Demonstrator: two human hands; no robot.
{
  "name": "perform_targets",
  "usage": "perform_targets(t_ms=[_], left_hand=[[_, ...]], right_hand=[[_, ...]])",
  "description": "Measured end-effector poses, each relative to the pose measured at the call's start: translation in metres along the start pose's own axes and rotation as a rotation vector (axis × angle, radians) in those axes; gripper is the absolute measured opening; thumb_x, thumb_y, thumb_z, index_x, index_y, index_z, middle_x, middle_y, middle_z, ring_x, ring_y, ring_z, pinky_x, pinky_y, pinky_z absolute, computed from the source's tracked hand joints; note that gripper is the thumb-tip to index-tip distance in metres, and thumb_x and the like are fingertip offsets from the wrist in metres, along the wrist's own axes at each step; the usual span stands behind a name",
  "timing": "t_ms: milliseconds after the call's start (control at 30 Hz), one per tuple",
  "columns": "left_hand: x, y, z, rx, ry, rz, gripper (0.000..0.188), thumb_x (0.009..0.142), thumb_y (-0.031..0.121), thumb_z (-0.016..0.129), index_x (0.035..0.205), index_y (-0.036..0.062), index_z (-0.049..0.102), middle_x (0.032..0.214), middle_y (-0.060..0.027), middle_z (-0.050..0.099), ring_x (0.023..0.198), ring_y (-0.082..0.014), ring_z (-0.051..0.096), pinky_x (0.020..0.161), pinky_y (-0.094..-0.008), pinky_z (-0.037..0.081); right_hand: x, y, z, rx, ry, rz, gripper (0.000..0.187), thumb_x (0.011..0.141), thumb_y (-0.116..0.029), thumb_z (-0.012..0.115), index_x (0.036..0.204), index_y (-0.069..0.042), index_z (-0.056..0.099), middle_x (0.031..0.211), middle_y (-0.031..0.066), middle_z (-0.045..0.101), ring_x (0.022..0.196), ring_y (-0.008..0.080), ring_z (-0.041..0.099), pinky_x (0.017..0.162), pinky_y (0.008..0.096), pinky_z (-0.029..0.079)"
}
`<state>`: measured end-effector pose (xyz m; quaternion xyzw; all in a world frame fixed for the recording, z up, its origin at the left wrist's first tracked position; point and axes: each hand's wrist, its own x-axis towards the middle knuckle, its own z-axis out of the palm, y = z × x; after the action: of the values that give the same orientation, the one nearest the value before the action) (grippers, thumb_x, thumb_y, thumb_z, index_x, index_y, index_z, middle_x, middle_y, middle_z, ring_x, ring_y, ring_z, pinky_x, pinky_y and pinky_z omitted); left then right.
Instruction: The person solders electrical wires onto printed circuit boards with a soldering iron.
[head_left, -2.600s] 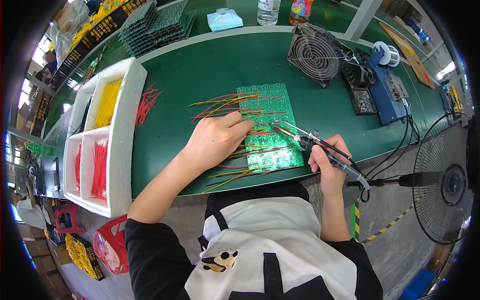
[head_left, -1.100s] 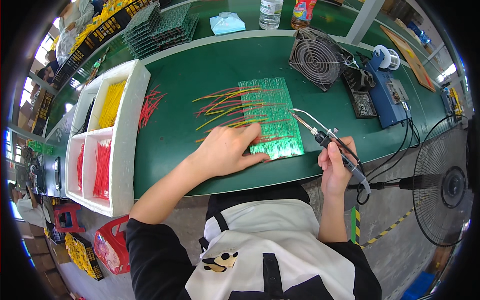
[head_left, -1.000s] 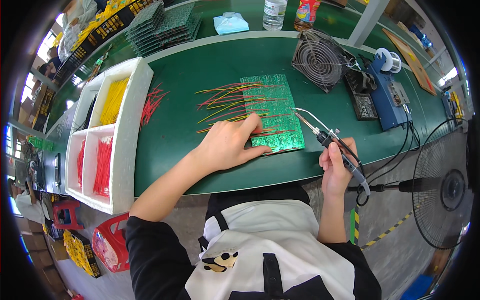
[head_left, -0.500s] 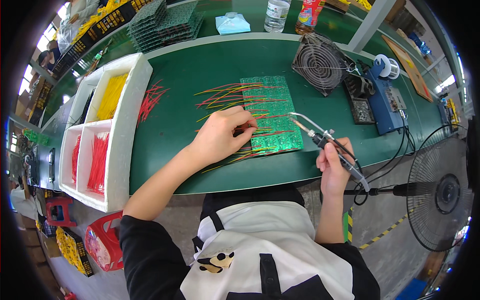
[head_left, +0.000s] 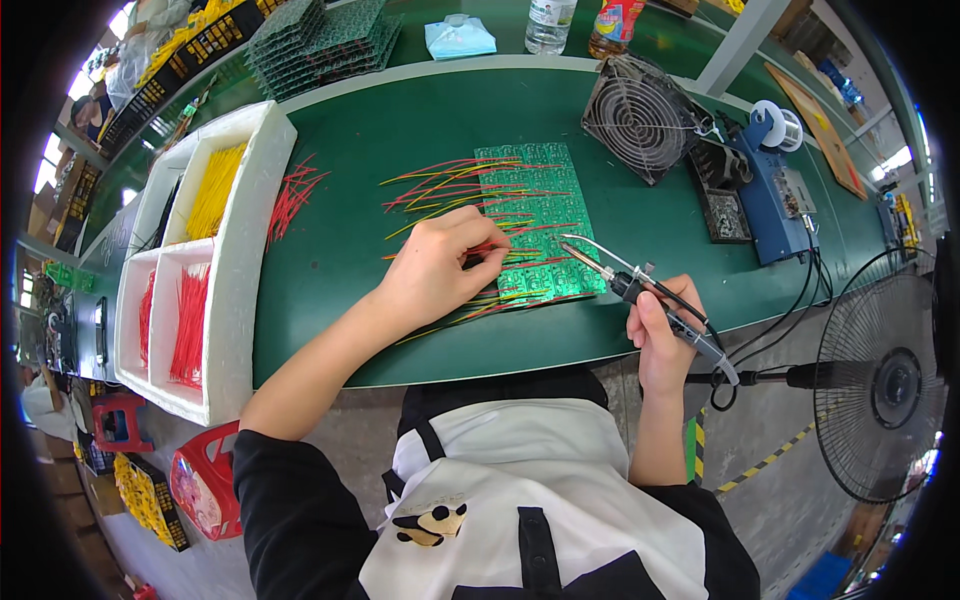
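My left hand [head_left: 445, 262] is closed in a pinch at the left part of a green circuit board panel [head_left: 562, 205]. A thin red wire shows between thumb and forefinger, partly hidden by the hand. Red and yellow wires [head_left: 425, 202] lie in rows across the board, their loose ends trailing left over the table. In my right hand [head_left: 662, 335] is a soldering iron [head_left: 628, 287] with a thin curved metal tube fixed alongside. Its tip points left and hovers over or touches the board's middle; contact cannot be made out.
At left stands a white foam box [head_left: 232, 300] with yellow, red and black wires in compartments, beside a loose red wire pile [head_left: 292, 200]. Farther right are a square fan [head_left: 640, 120], a blue soldering station [head_left: 770, 190] and a solder spool [head_left: 776, 128]. Stacked boards [head_left: 320, 45] and bottles [head_left: 549, 25] line the back.
The soldering iron's tip has moved left and slightly down over the board. My left hand keeps its pinch at nearly the same spot. The whole view has shifted slightly.
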<state>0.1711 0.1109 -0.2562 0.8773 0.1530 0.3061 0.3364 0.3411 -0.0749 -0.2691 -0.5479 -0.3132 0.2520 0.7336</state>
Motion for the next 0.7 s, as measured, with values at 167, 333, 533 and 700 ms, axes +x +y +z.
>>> perform_targets(t_ms=[167,333,533,700], left_hand=[[0.0005,-0.0001,0.0006,-0.011,0.009,0.007,0.007,0.073,0.000,0.065,0.080,0.0007,0.063,0.071,-0.0055,0.056,0.056,-0.0110,0.050,0.046,-0.0227,0.037],[0.0004,-0.0008,0.0008,-0.007,0.026,0.014,0.007,0.073,0.000,0.065,0.079,0.0004,0.063,0.071,-0.0050,0.055,0.056,-0.0107,0.050,0.046,-0.0225,0.036],[-0.0007,-0.0007,0.0014,-0.016,0.008,0.016,0.008,0.073,0.000,0.065,0.080,0.0014,0.064,0.071,-0.0041,0.054,0.054,-0.0102,0.047,0.045,-0.0223,0.036],[-0.0005,-0.0007,0.0008,0.001,0.022,0.039,0.009,0.073,0.000,0.066,0.082,0.0021,0.065,0.071,-0.0034,0.054,0.053,-0.0092,0.046,0.044,-0.0224,0.035]], right_hand=[[-0.0002,-0.0012,0.0004,0.000,0.008,-0.001,0.020,0.081,-0.011,0.066,0.080,-0.003,0.048,0.059,0.0057,0.055,0.045,0.0055,0.045,0.042,0.0178,0.035],[0.0000,-0.0004,0.0013,0.004,0.018,-0.003,0.021,0.081,-0.012,0.066,0.080,-0.003,0.048,0.059,0.0059,0.055,0.045,0.0056,0.045,0.042,0.0178,0.035],[-0.0010,-0.0016,0.0005,0.008,0.013,-0.002,0.020,0.081,-0.011,0.066,0.080,-0.002,0.047,0.059,0.0060,0.054,0.045,0.0059,0.045,0.042,0.0179,0.035],[-0.0008,-0.0007,0.0008,0.021,0.017,-0.007,0.020,0.081,-0.011,0.066,0.081,-0.002,0.048,0.059,0.0059,0.054,0.045,0.0059,0.045,0.042,0.0179,0.035]])
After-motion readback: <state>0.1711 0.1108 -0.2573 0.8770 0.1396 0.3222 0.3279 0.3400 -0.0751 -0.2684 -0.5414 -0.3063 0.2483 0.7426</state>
